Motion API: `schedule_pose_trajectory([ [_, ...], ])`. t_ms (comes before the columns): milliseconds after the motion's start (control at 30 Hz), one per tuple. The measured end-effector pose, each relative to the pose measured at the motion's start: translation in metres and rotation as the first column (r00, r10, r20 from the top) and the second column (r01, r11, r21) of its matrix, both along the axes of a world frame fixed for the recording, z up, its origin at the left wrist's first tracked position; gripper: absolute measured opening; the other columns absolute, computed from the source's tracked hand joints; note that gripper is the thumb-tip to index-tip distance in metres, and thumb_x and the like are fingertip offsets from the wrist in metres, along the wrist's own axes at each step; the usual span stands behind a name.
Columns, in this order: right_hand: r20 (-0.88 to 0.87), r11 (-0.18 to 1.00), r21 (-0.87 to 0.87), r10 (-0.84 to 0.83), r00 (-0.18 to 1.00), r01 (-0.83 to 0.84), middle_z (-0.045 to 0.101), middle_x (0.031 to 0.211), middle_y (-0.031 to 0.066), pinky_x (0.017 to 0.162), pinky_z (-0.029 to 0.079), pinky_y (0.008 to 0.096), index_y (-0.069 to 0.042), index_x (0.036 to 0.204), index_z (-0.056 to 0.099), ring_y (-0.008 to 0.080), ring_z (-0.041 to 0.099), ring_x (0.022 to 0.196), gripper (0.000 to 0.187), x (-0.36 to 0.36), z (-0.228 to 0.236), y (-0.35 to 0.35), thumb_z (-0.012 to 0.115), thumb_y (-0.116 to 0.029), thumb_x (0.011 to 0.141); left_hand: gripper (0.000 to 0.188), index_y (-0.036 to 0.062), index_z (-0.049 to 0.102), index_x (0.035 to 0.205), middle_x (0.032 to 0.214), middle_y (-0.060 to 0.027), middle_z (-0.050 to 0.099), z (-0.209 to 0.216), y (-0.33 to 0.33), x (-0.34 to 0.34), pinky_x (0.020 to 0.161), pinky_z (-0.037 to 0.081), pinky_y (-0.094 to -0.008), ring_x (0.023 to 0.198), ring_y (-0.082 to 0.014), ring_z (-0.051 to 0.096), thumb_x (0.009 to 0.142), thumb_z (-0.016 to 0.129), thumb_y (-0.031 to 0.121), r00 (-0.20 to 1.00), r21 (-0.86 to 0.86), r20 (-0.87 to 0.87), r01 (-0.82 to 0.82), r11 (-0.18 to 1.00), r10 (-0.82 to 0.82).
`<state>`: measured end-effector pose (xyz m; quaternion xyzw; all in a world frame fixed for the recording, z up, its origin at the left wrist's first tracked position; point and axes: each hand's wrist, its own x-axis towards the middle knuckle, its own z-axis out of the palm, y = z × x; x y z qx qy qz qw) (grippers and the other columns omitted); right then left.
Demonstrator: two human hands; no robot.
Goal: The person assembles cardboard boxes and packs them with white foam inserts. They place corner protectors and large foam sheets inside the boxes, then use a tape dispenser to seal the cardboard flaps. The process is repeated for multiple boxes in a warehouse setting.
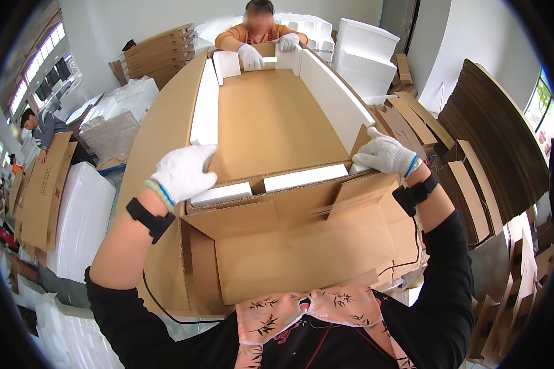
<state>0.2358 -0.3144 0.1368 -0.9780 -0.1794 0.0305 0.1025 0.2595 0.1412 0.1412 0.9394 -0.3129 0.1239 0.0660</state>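
Observation:
A large open cardboard box [277,117] lies in front of me, lined along its walls with white foam. My left hand [181,172], in a white knit glove, is closed over the box's near left corner, beside the left foam strip [204,117]. At the near right corner my right hand [385,152], gloved too, has its fingers curled over the edge, close to the right foam panel [332,92]. Two foam pieces show along the near wall, a short one [221,194] and a longer one [305,178]. The fingers' undersides are partly hidden.
Across the box, a co-worker's gloved hands [251,56] touch its far end. Nearer me lies a second open cardboard box [301,264]. Flattened cardboard [483,141] leans on the right, white foam [363,55] is stacked at the back, and wrapped foam [120,117] stands left.

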Motion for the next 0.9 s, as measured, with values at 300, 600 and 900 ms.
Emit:
schedule_pose_trajectory([
  [300, -0.031, 0.993, -0.095, 0.06, 0.998, -0.063, 0.073, 0.1, 0.0081, 0.099, 0.043, 0.0415, -0.013, 0.1, 0.076, 0.0389, 0.05, 0.111, 0.042, 0.004, -0.003, 0.0, 0.049, -0.045, 0.098, 0.026, 0.0036, 0.069, 0.102, 0.123, -0.0174, 0.062, 0.002, 0.014, -0.044, 0.098, 0.045, -0.0457, 0.106, -0.0361, 0.059, 0.091, 0.059, 0.025, 0.965, 0.15, -0.004, 0.261, 0.953, -0.264],
  [600, 0.138, 0.992, 0.098, 0.062, 0.988, -0.076, 0.071, 0.1, 0.0147, 0.095, 0.046, 0.0437, -0.007, 0.099, 0.072, 0.039, 0.057, 0.107, 0.035, 0.015, -0.008, 0.011, 0.052, -0.036, 0.097, 0.034, 0.0031, 0.067, 0.121, 0.134, -0.0208, 0.06, 0.016, 0.071, -0.195, 0.107, 0.043, -0.0425, 0.128, -0.0382, 0.053, 0.091, 0.065, 0.019, 0.957, -0.326, 0.131, -0.206, 0.923, 0.26],
  [900, 0.351, 0.799, 0.583, -0.085, 0.933, -0.146, 0.063, 0.129, 0.0204, 0.106, 0.042, 0.0373, 0.006, 0.131, 0.057, 0.0279, 0.058, 0.12, 0.046, 0.05, -0.071, -0.008, 0.05, -0.031, 0.104, 0.033, 0.0023, 0.066, 0.121, 0.125, -0.019, 0.065, -0.172, 0.072, -0.457, 0.104, 0.044, -0.0373, 0.121, -0.0325, 0.059, 0.095, 0.058, 0.02, 0.288, -0.716, -0.268, -0.698, 0.01, 0.919],
])
